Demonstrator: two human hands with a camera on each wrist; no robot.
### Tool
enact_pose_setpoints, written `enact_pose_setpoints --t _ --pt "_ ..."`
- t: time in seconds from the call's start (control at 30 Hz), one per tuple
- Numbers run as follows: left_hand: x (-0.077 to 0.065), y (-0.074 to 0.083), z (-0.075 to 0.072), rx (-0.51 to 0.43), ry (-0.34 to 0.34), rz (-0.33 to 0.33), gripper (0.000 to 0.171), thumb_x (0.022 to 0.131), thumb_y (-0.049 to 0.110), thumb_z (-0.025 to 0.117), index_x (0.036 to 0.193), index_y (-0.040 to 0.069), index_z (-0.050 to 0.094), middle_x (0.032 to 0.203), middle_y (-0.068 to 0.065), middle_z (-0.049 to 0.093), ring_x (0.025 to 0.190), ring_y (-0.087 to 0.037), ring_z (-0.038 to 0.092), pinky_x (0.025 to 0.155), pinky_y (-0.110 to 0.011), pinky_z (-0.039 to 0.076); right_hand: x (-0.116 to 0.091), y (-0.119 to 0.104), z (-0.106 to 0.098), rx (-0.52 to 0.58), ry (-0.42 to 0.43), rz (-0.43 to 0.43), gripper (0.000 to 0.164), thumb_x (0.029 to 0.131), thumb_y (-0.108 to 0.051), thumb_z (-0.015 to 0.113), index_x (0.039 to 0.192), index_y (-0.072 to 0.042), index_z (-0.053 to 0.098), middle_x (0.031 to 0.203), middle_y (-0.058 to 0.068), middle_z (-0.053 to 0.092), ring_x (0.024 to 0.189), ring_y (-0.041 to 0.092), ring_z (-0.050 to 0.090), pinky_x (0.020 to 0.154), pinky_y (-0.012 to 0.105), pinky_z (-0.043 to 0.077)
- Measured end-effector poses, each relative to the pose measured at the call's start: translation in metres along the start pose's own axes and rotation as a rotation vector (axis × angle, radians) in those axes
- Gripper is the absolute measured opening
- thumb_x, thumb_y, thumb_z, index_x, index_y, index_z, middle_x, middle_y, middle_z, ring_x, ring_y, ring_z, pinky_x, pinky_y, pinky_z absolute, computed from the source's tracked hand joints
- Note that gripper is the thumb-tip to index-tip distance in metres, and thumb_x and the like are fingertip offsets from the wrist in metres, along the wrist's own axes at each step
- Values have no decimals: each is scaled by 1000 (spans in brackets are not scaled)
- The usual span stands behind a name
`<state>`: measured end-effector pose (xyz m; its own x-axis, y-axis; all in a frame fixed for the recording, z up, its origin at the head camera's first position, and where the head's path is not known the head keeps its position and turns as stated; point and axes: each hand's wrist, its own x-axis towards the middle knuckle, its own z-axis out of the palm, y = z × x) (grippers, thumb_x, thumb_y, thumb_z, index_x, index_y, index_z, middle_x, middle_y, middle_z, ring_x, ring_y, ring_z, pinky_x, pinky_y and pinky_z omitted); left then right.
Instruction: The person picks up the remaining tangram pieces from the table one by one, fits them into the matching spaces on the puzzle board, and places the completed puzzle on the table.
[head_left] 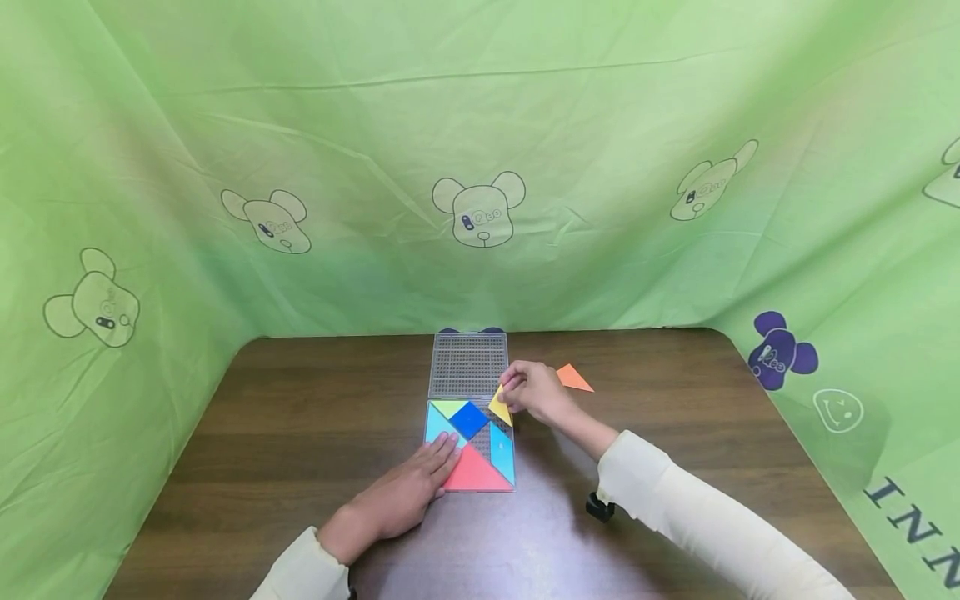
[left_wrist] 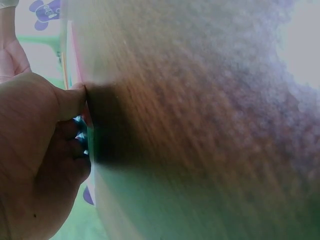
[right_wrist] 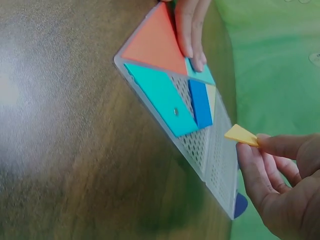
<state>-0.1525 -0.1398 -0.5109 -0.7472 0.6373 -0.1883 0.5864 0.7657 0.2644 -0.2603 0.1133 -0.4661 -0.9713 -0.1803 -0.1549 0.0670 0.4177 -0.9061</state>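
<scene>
A clear hinged plastic case point(head_left: 468, 367) lies unfolded on the table, its near half holding tangram pieces. In it are a red triangle point(head_left: 480, 473), a light blue triangle point(head_left: 438, 422), a blue square point(head_left: 469, 420), a light green triangle point(head_left: 448, 407) and a light blue parallelogram point(right_wrist: 162, 100). My right hand point(head_left: 536, 392) pinches a yellow triangle point(right_wrist: 242, 135) between thumb and fingers, above the case's right side. With its fingers extended, my left hand point(head_left: 412, 483) rests on the light blue triangle and the case's lower left. The left wrist view shows its thumb at the case edge.
An orange triangle point(head_left: 574, 377) lies on the brown wooden table point(head_left: 315, 417), right of the case and beyond my right hand. Green printed cloth point(head_left: 480, 275) hangs round the back and sides of the table.
</scene>
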Motion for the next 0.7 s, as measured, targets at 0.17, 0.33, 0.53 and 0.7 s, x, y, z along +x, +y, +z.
enact_pose_setpoints --t 0.17,0.33,0.53,0.7 --pt "0 0 -1 -1 0 3 57 110 28 44 163 15 26 174 -3 15 161 -25 14 127 -47 28 -1 1 8 -1 -34 4 17 83 10 75 96 2 68 86 13 66 71 18 69 71 39 66" --pt "1 0 1 -7 -3 -1 57 111 28 43 164 16 25 174 -2 13 161 -24 13 127 -47 27 -3 2 15 0 -54 7 17 82 11 76 93 2 67 83 11 64 69 18 67 68 39 65" --pt "2 -1 1 -13 -6 2 58 111 29 43 164 16 25 174 -2 13 161 -24 13 127 -47 27 -6 4 25 -20 -93 10 17 81 11 77 91 2 65 81 10 63 66 16 65 66 36 65" --pt "0 0 0 -10 4 10 57 111 29 44 163 13 26 173 -4 15 161 -25 14 128 -46 27 -8 10 31 -16 -114 2 17 81 11 77 90 3 65 81 10 63 65 14 64 63 35 65"
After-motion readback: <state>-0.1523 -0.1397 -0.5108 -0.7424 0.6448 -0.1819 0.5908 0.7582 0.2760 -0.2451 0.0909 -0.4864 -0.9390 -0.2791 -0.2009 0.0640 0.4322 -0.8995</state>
